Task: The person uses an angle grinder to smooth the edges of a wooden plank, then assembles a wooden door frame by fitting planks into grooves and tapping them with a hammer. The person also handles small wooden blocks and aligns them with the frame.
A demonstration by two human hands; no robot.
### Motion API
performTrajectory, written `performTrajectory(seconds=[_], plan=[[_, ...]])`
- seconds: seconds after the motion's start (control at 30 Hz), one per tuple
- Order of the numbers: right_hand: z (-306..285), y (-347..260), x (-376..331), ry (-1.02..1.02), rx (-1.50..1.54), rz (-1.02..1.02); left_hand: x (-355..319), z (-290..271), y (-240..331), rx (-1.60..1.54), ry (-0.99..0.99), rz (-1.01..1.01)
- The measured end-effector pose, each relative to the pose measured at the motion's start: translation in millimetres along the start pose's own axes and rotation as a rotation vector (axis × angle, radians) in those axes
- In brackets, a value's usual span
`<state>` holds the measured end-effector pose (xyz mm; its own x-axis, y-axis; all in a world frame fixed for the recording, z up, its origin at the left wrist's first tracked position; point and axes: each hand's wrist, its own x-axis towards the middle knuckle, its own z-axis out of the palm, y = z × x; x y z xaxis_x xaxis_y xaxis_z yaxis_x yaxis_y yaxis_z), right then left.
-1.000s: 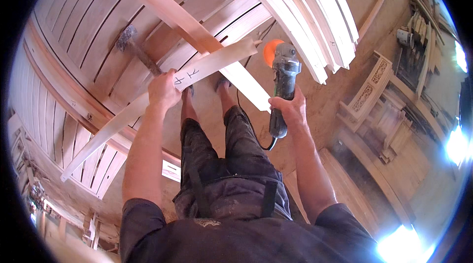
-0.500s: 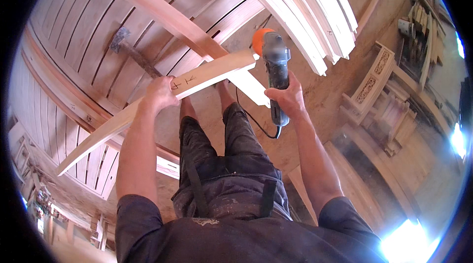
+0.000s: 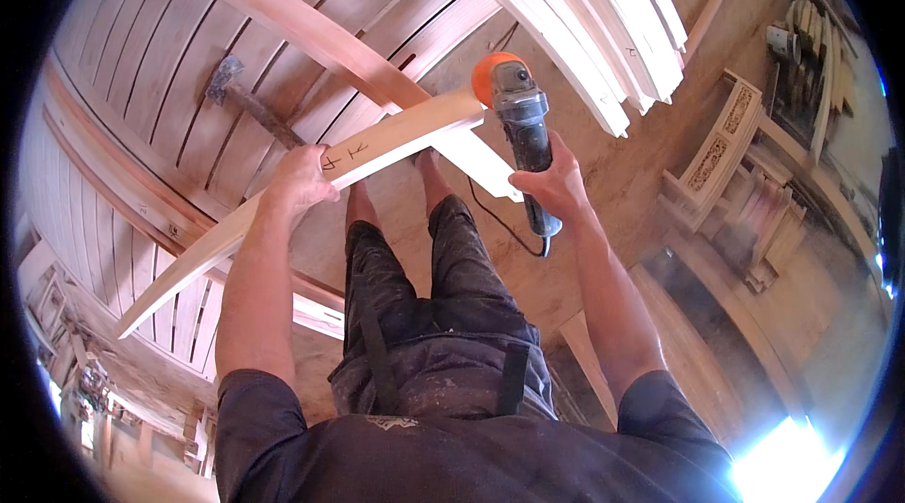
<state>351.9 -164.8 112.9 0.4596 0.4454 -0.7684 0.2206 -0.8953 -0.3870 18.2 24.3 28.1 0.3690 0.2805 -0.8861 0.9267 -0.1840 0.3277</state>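
Note:
My left hand (image 3: 304, 175) grips a long curved wooden board (image 3: 405, 132) around its middle; dark pencil marks show on its face. The board slants from lower left to upper right, over a slatted wooden panel. In my right hand (image 3: 556, 184) is an angle grinder (image 3: 524, 123), held by its dark body, with an orange disc (image 3: 493, 79) at its head. The disc is at the board's right end; whether it touches the wood I cannot tell. A dark cord hangs from the grinder's lower end.
A hammer (image 3: 253, 109) lies on the slatted panel (image 3: 189, 69). Several pale curved boards (image 3: 575, 22) are stacked at the top. To the right, a carved wooden piece (image 3: 722, 150) and timber offcuts (image 3: 775, 220) lie on the floor. My feet are below the board.
The grinder has tilted, its head shifting slightly left along the board's end and its lower end to the right. The board has turned and shifted only a little in my left hand.

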Motion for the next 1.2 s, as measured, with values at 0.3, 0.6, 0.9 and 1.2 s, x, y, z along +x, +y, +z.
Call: performTrajectory(seconds=[0.3,0.6,0.9,1.2], plan=[[-28.8,38.4,-23.9,0.005,0.067,0.067,28.5,2.1,-38.3,-0.314,-0.035,0.091],[-4.4,37.7,-41.0,0.116,0.352,0.129,-15.4,36.3,8.3,0.139,0.466,0.307],[10.8,31.0,-46.4,0.130,0.384,0.100,13.6,53.2,-0.9,0.272,0.387,0.264],[30.0,14.0,-41.1,0.166,0.295,0.087,31.5,-6.6,8.3,0.125,0.003,0.129]])
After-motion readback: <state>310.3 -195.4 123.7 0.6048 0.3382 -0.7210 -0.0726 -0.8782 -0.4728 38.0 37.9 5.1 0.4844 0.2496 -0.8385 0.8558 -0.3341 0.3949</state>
